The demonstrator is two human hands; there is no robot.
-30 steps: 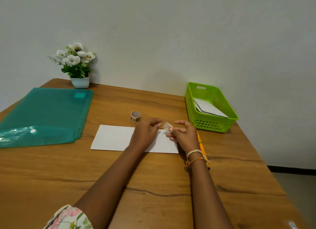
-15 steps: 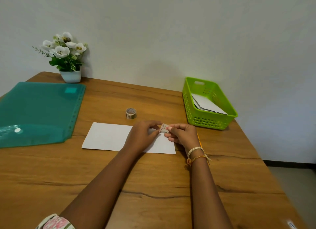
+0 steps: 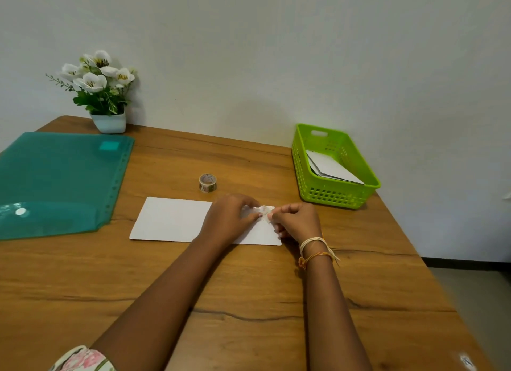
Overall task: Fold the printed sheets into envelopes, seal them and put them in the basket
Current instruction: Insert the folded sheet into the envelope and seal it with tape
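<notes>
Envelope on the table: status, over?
Both hands, left and right, pinching a tape piece onto the envelope. Basket holds earlier ones. Nothing blocking.

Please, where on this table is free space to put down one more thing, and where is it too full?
Bare wood lies in front of the folded sheet, around the forearms, and also between the tape roll and the green basket. It is crowded left, under the teal folder, and where both hands press tape.

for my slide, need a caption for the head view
Both hands press a tape piece onto the folded envelope.
</notes>
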